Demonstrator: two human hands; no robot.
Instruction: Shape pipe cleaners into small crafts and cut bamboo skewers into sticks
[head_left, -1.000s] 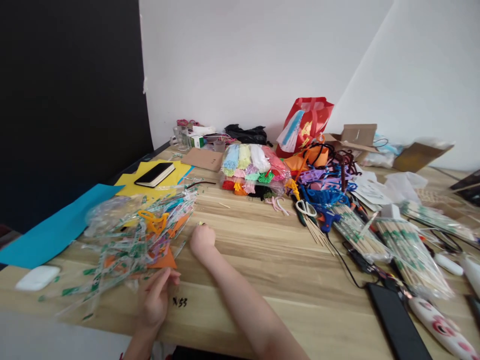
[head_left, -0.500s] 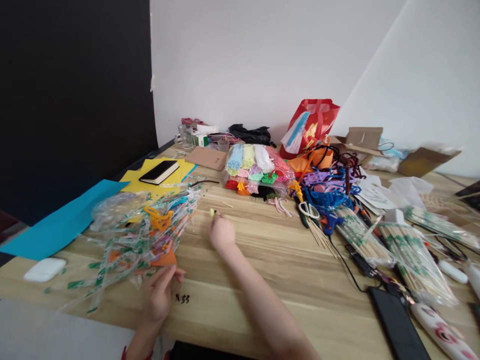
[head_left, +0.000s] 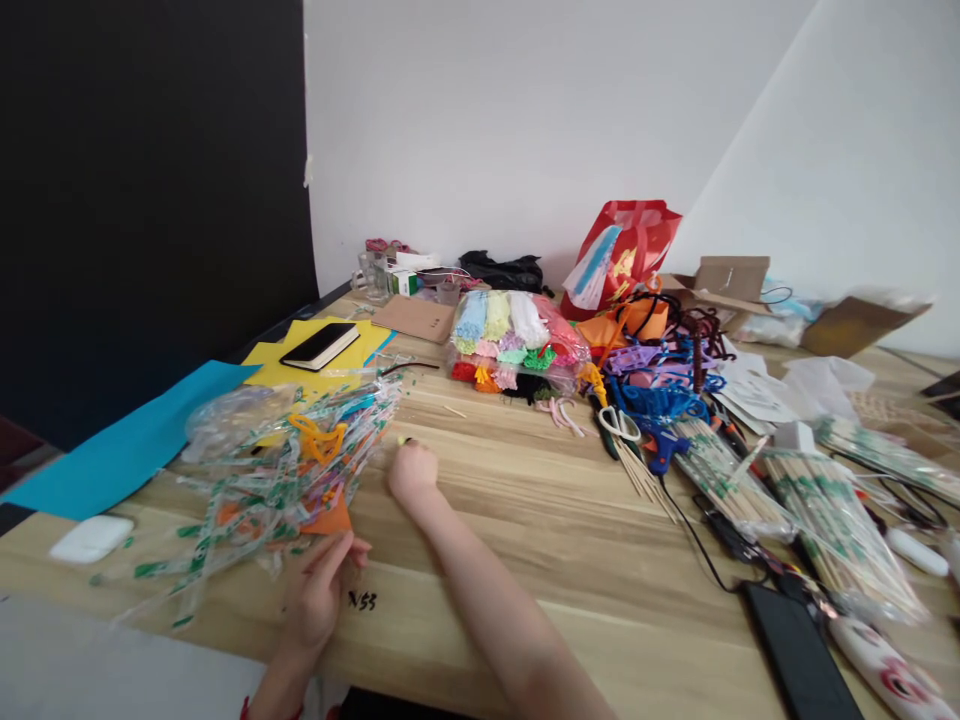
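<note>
My right hand (head_left: pixel 415 476) is closed over the wooden table, just right of a heap of plastic wrappers (head_left: pixel 277 480). A small yellow-green piece (head_left: pixel 403 440) peeks out at its fingertips; its kind is too small to make out. My left hand (head_left: pixel 319 590) rests on the table near the front edge, fingers loosely bent and apart. Its fingertips lie beside an orange scrap (head_left: pixel 330 517) at the heap's near side. Orange pipe cleaners (head_left: pixel 319 438) lie on top of the wrappers.
Behind stands a bag of colourful pipe cleaners (head_left: pixel 517 340). To the right are scissors (head_left: pixel 619 425), a blue glue gun (head_left: pixel 664 447), bagged wooden sticks (head_left: pixel 840 520) and a black phone (head_left: pixel 799 650). Left lie blue paper (head_left: pixel 142 440), a black notebook (head_left: pixel 321 346) and a white case (head_left: pixel 91 539).
My right hand has moved left and slightly nearer, toward the wrapper heap, with the yellow-green piece still at its fingertips. My left hand has stayed nearly in place.
</note>
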